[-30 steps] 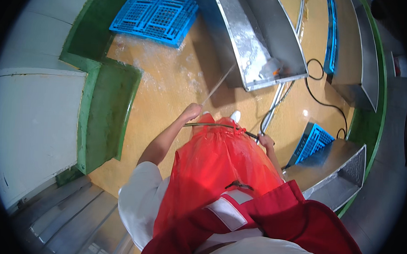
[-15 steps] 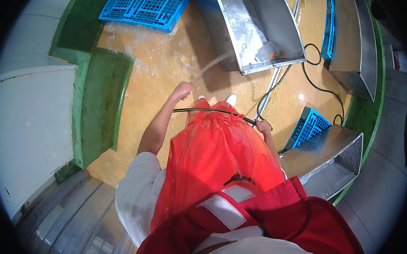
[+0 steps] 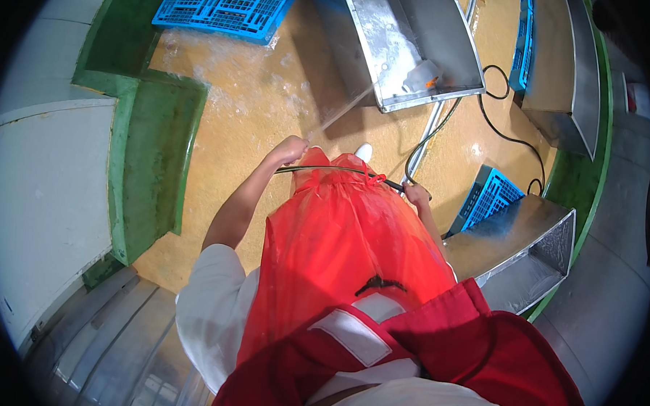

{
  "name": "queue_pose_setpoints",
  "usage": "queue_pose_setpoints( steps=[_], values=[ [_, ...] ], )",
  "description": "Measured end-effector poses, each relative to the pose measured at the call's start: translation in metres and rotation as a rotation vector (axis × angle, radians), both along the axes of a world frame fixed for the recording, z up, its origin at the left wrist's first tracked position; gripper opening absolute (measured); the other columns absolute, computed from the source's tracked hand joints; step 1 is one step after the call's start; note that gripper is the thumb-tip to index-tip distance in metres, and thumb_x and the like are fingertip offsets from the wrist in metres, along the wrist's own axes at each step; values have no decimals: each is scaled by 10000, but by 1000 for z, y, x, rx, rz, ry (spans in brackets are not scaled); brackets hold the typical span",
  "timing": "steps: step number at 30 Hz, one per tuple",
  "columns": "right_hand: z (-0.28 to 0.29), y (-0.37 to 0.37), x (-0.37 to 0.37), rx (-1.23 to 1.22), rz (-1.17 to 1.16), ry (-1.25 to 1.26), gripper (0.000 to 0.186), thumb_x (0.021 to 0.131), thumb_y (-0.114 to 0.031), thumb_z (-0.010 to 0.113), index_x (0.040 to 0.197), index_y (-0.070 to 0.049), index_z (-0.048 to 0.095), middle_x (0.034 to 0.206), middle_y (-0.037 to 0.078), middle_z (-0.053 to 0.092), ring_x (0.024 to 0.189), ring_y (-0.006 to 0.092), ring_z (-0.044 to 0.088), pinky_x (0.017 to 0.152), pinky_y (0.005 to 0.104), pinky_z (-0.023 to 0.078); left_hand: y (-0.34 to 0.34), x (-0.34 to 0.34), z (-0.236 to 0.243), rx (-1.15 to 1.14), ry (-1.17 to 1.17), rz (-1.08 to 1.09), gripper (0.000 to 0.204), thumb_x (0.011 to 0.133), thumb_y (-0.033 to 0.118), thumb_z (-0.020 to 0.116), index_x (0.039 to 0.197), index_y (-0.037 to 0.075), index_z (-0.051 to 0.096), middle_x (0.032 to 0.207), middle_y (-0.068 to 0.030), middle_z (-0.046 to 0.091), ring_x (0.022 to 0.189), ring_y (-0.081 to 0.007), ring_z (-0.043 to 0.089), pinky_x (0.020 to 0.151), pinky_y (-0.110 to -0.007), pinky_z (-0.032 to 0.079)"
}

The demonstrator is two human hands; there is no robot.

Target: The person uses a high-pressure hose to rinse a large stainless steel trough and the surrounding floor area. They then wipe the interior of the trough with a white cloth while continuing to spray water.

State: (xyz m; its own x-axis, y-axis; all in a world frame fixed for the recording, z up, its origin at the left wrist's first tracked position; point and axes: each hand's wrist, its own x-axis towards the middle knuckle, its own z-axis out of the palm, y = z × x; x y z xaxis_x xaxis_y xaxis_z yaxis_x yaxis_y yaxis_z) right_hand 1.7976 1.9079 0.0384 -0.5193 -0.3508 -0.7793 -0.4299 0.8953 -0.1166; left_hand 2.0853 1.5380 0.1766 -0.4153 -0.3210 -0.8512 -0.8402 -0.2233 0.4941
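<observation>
My left hand (image 3: 289, 151) is closed around the front end of a black hose (image 3: 334, 169), out past the left side of my red apron (image 3: 338, 232). A thin jet of water (image 3: 346, 111) shoots from that hand toward the near corner of a metal tub (image 3: 438, 30). The hose runs across in front of the apron to my right hand (image 3: 417, 195), which is wrapped around it. Inside the tub lies a whitish container (image 3: 420, 75) with an orange mark; its exact kind is unclear.
A blue plastic pallet (image 3: 228, 6) lies on the wet tan floor (image 3: 249, 112) at the far left. Green ledges (image 3: 157, 152) border the left. A second metal tub (image 3: 533, 259), a blue crate-like grid (image 3: 490, 199) and trailing hose are at right. Another metal box (image 3: 563, 75) stands beyond.
The water jet looks straighter and narrower than before. My left hand has shifted slightly toward me and is less blurred. Both hands keep hold of the hose.
</observation>
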Motion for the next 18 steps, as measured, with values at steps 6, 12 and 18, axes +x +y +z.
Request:
queue_pose_setpoints(
  steps=[6, 12, 18],
  values=[
    [16, -2, 4, -21, -21, -22, 633, 861, -576, 427, 874, -7, 703, 963, 279, 653, 1001, 397, 620, 881, 454, 454, 22, 1, -22, -200, 15, -338, 418, 877, 295, 471, 745, -69, 626, 712, -258, 618, 633, -308, 601, 605, -453, 434],
    [16, -1, 7, -20, -28, -24, 625, 861, -567, 432, 870, -2, 699, 968, 289, 646, 988, 408, 618, 881, 445, 454, 2, -6, 8, -96, -20, -33, 369, 883, 307, 470, 773, -26, 585, 583, -106, 528, 444, -213, 484, 445, -396, 381],
    [1, 8, 7, 2, -55, -56, 635, 852, -561, 437, 920, 21, 683, 1000, 290, 636, 1021, 396, 606, 903, 437, 446, -20, -4, 29, 56, 81, 231, 197, 879, 252, 468, 819, 66, 481, 531, 23, 357, 406, -103, 316, 376, -289, 228]
  ],
)
